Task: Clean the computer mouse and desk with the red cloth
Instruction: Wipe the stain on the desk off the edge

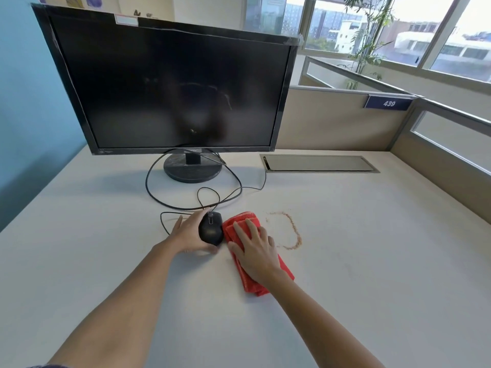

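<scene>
Both bare forearms reach over the surface (372,261), a broad, smooth, pale top carrying a glossy black monitor (172,88) toward its back left corner. Near the middle lies the red cloth (286,270), a folded, ribbed rectangle, pressed flat under the right hand (256,254), whose fingers are straight. Just left of it the left hand (187,236) cups the rounded black mouse (211,229), fingers curled round it. A thin brownish curved stain (293,229) lies just right of the cloth, so cleaning looks barely begun.

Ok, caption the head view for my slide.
Left hand grips the mouse; right hand presses the red cloth flat beside a reddish stain on the desk.
</scene>
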{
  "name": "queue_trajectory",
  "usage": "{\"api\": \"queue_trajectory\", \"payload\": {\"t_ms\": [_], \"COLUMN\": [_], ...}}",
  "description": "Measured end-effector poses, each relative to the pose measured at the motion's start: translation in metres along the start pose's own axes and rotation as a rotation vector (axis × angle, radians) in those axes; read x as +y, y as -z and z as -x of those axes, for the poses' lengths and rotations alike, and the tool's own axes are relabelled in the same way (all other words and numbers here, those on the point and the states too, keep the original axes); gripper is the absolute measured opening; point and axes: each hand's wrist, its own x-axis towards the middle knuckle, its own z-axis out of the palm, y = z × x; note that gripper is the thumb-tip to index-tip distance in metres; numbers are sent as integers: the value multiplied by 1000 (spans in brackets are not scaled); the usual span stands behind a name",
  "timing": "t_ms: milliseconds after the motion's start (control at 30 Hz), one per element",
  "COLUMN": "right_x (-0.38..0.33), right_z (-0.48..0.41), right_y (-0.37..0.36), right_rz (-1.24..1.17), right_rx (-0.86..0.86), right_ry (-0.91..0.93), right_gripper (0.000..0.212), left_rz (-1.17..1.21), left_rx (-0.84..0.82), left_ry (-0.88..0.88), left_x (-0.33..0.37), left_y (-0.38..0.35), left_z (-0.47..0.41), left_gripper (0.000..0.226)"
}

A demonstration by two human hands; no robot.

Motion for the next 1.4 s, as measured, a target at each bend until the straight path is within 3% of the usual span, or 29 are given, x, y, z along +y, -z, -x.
{"api": "queue_trajectory", "payload": {"t_ms": [133, 367, 567, 867, 1400], "right_x": [8, 14, 12, 11, 47], "right_z": [1, 13, 22, 6, -60], "right_y": [5, -19, -23, -21, -9], "right_rz": [-61, 34, 80, 169, 151], "right_rx": [206, 78, 56, 62, 97], "right_ry": [11, 111, 154, 165, -155], "right_gripper": [50, 57, 53, 47, 48], "left_rz": [6, -221, -336, -390, -463], "left_rx": [-10, 258, 388, 414, 465], "left_ry": [-11, -24, 46, 76, 98], "left_x": [3, 18, 24, 42, 44], "left_y": [-7, -41, -62, -81, -82], "left_z": [4, 27, 54, 67, 69], "left_gripper": [96, 58, 58, 62, 59]}}
